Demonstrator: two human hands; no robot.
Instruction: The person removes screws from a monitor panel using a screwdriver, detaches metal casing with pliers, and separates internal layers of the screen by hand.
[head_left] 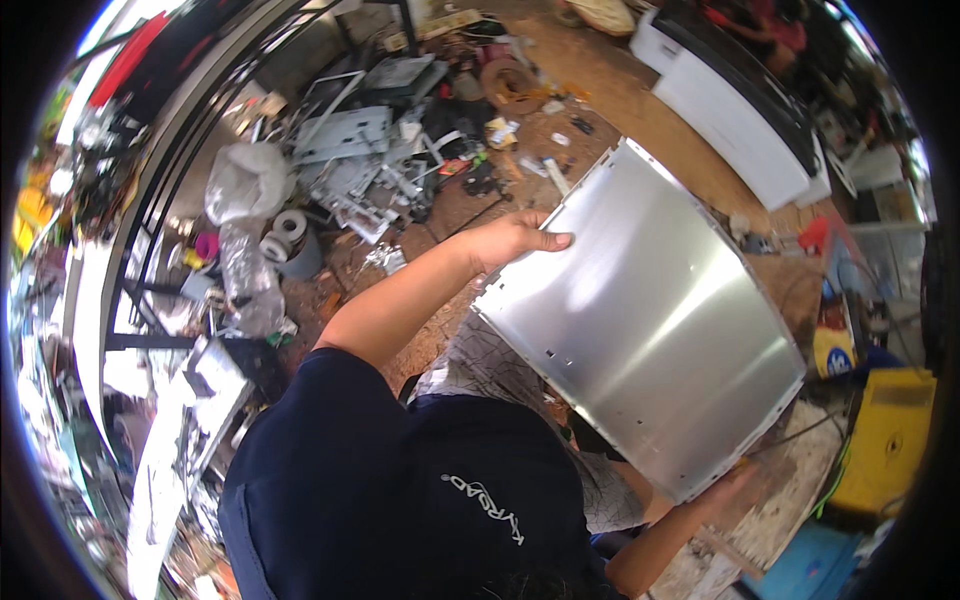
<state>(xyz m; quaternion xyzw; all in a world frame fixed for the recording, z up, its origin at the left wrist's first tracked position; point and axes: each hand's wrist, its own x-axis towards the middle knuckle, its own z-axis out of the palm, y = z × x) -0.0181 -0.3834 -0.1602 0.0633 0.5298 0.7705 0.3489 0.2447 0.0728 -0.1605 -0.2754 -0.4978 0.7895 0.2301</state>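
Observation:
A large silver sheet-metal panel [650, 320], slightly curved and with small slots along its edges, is held up at a tilt in front of my body. My left hand [515, 240] grips its left edge, thumb lying on the shiny face and the other fingers hidden behind it. By the panel's lower right corner is my right hand [735, 488], blurred by motion. Its fingers are too smeared to read, and I cannot tell whether they touch the panel edge.
Scrap metal parts [365, 150] are heaped on the dirt floor, beside a clear plastic bag [245, 185] and white rolls [285, 230]. A white appliance body [735, 120] lies far right, near another person [775, 35]. To my right are a yellow case [885, 440] and a blue box [805, 560].

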